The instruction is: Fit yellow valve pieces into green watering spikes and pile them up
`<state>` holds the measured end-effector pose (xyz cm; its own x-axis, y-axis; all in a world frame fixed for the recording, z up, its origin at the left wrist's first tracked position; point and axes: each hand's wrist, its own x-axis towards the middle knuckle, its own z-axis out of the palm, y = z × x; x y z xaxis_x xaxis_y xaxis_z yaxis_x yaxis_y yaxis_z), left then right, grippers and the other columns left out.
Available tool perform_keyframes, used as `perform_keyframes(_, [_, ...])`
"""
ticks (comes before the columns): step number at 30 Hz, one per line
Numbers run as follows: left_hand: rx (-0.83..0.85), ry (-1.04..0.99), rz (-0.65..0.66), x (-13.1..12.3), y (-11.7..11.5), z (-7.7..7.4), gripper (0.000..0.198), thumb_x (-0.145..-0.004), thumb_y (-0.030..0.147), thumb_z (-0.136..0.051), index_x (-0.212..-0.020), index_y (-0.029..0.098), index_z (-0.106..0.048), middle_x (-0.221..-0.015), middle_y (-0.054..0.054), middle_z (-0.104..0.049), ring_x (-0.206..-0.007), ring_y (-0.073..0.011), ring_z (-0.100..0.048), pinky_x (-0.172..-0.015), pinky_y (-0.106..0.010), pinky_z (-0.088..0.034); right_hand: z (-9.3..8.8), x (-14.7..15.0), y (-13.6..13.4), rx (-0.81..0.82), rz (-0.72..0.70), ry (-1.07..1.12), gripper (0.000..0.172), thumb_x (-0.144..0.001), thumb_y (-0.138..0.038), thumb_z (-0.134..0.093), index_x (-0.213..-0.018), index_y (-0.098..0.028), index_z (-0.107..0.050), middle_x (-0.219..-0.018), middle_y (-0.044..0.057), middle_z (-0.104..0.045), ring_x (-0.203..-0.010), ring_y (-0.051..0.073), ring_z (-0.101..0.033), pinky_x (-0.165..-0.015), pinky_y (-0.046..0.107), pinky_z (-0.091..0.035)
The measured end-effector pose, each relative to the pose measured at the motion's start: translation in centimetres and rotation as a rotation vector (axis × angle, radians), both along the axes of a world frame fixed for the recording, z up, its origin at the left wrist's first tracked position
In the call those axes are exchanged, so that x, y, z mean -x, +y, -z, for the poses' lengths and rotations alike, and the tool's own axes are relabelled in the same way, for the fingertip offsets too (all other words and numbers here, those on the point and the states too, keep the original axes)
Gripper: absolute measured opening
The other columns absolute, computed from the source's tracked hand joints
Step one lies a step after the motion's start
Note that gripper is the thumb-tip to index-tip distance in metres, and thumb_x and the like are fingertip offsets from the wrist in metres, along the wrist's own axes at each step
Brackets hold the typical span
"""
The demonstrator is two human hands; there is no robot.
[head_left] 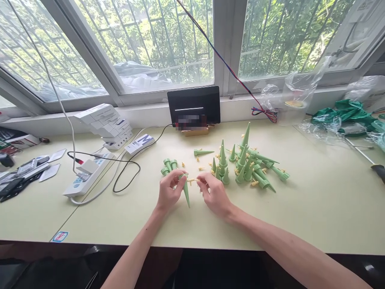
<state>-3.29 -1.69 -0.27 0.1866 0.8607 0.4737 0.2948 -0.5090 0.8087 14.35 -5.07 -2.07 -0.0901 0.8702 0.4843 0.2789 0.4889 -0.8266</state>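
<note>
My left hand [172,188] is closed on a green plant watering spike [187,194], its tip pointing down toward me. From the spike's upper part a small yellow valve [191,182] sticks out to the right. The fingertips of my right hand [214,193] pinch the outer end of that valve. Just behind my left hand lie several green spikes [170,163] with their wide ends up. One spike [203,152] rests on its side farther back, near loose yellow valves [201,169]. To the right of my right hand, many green spikes [248,168] stand and lie in a cluster.
A tablet [195,105] leans at the window. On the left are a power strip [87,176], black cable [138,162], stacked white boxes [108,126] and phone-like items [25,172]. At right lie green plastic bags [339,116] and a screwdriver [377,172].
</note>
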Motion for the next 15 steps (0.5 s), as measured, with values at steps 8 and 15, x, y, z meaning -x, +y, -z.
perform_keyframes(8, [0.001, -0.001, 0.047, -0.04, 0.04, 0.2, 0.011, -0.091, 0.028, -0.06, -0.09, 0.018, -0.063, -0.092, -0.006, -0.065, -0.051, -0.0056, -0.046, -0.042, -0.02, -0.04, -0.04, 0.01, 0.05, 0.026, -0.016, 0.023, 0.012, -0.099, -0.021, -0.046, -0.099, -0.02, -0.057, -0.086, 0.004, -0.063, -0.066, 0.015, -0.058, -0.061, 0.028, -0.05])
perform_keyframes(15, [0.011, 0.015, 0.063, -0.2, -0.2, -0.11, 0.012, -0.091, 0.029, -0.06, -0.087, 0.017, -0.063, -0.092, -0.006, -0.066, -0.052, -0.0063, -0.049, -0.043, -0.02, -0.042, -0.18, 0.06, -0.07, 0.061, -0.055, 0.051, 0.012, -0.099, -0.023, -0.046, -0.098, -0.02, -0.058, -0.087, 0.004, -0.063, -0.062, 0.014, -0.057, -0.057, 0.026, -0.049])
